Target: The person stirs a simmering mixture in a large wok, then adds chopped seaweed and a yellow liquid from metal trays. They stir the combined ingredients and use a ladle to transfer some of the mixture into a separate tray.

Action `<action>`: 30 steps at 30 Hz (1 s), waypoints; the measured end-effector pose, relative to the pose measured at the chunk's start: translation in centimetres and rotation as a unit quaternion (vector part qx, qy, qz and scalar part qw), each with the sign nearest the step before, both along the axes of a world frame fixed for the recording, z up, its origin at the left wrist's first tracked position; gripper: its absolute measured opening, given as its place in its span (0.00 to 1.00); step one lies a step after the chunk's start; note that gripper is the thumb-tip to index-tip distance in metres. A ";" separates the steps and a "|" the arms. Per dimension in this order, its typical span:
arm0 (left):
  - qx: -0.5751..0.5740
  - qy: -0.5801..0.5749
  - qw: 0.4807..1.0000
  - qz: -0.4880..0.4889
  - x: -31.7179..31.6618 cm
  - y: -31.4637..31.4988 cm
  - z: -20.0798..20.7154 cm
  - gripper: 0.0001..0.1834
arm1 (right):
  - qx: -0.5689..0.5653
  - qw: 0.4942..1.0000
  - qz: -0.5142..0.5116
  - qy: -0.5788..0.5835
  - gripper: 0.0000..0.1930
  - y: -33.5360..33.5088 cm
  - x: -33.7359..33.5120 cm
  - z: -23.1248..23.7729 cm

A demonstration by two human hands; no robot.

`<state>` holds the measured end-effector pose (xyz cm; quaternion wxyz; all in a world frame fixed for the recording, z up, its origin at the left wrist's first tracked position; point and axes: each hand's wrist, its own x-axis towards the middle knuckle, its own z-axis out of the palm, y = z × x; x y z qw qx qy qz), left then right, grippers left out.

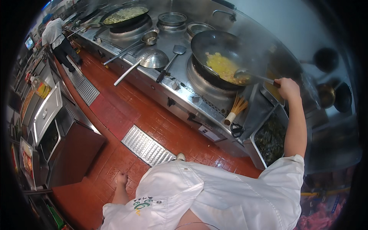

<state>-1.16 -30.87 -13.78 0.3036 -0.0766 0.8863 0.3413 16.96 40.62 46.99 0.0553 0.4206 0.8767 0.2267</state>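
Left hand (pixel 122 178), lower left of centre: fingers look curled; contents, cannot tell. Wok (pixel 203 44), upper right of centre: dark, steaming, with bright yellow food (pixel 220 64) and paler bits. My right hand (pixel 288 90), right of frame, grips the ladle (pixel 242 72), bowl at the food's edge.

Steel surface (pixel 168 43), left to right: perforated strainer (pixel 154 58), spatula (pixel 170 63), bundled-stick brush (pixel 236 108). Room: another person (pixel 56 33), upper left; red tiled floor (pixel 105 153), lower left.

Markings: green-and-yellow emblem (pixel 140 205) on my white shirt (pixel 230 195).
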 end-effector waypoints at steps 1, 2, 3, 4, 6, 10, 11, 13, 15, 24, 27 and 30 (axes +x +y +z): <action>-0.017 -0.023 1.000 0.007 0.9 -0.4 0.4 0.07 | -0.018 1.000 0.002 -0.005 0.14 0.4 -0.4 -0.5; 0.004 -0.046 0.998 0.031 1.9 -0.6 1.0 0.07 | -0.029 1.000 0.000 -0.007 0.14 1.2 -1.2 -1.7; 0.020 -0.078 0.995 0.054 2.9 -0.7 1.8 0.07 | -0.041 0.999 0.004 -0.001 0.14 2.3 -2.1 -3.2; 0.035 -0.111 0.990 0.079 4.0 -0.6 2.7 0.07 | -0.065 0.998 -0.013 -0.021 0.14 3.8 -3.6 -5.2; 0.010 -0.099 0.994 0.040 5.8 -0.5 4.6 0.08 | -0.075 0.993 -0.039 0.080 0.15 6.5 -6.8 -11.2; 0.036 -0.038 0.993 0.110 8.1 0.6 7.3 0.09 | -0.275 0.827 -0.202 0.447 0.17 12.2 -12.5 -18.7; 0.036 -0.031 0.990 0.134 8.9 0.7 7.7 0.09 | -0.191 0.865 -0.176 0.429 0.17 13.1 -13.5 -20.0; 0.034 -0.015 0.983 0.180 9.9 0.9 8.1 0.09 | -0.203 0.880 -0.194 0.384 0.16 15.0 -15.4 -20.8; 0.016 -0.018 0.985 0.169 10.9 0.8 8.3 0.08 | -0.261 0.810 -0.258 0.458 0.12 15.8 -17.3 -21.5; -0.052 -0.054 0.993 0.091 12.7 -2.5 8.9 0.08 | -0.483 0.719 -0.194 0.461 0.23 9.1 -12.5 -20.3; -0.029 -0.095 0.994 0.051 10.5 -5.1 5.2 0.09 | -0.457 0.807 -0.131 0.351 0.28 6.7 -7.9 -16.6; -0.018 -0.084 0.996 0.032 6.4 -7.1 0.3 0.10 | -0.156 0.982 0.021 0.108 0.24 4.9 -5.0 -11.5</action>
